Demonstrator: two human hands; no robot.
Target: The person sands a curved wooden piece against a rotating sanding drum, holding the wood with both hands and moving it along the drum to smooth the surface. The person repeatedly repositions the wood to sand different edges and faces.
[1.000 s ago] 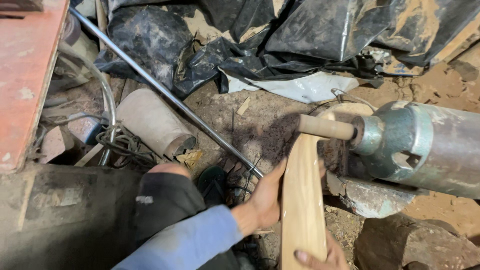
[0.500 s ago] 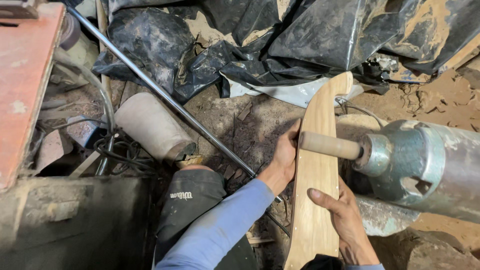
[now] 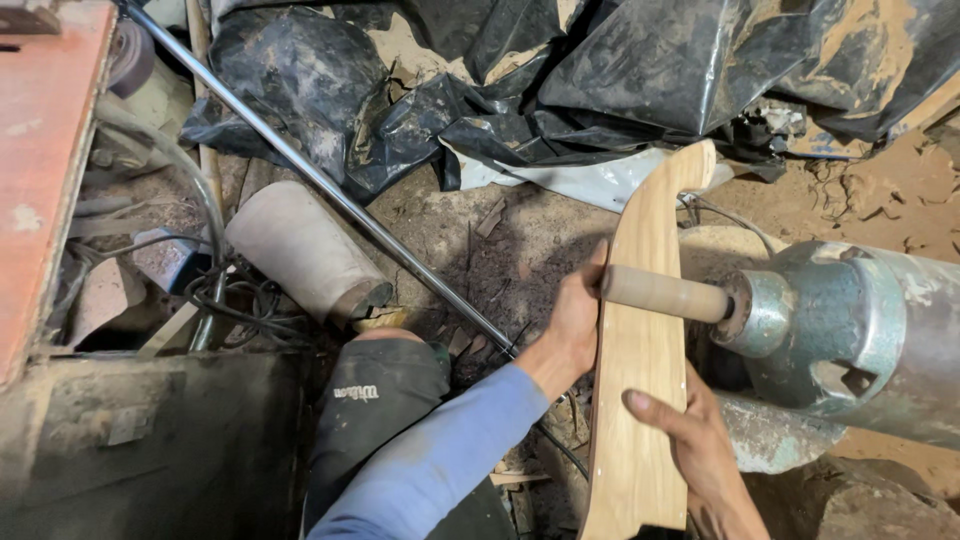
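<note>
A long curved wooden piece stands on edge between my hands. My left hand grips its left side near the middle. My right hand holds its right edge lower down, fingers across the face. A tan sanding spindle sticks out of a grey-green motor housing and lies across the wood's face, touching it. My blue sleeve runs up from the lower middle.
A long metal rod crosses diagonally from top left. A pale cylinder lies on the dirt floor beside cables. Black plastic sheeting covers the back. A red panel stands at left, a dark box below it.
The wooden piece has slid upward and away along the spindle, so more of its upper curved end shows. My right hand has come up onto its right edge.
</note>
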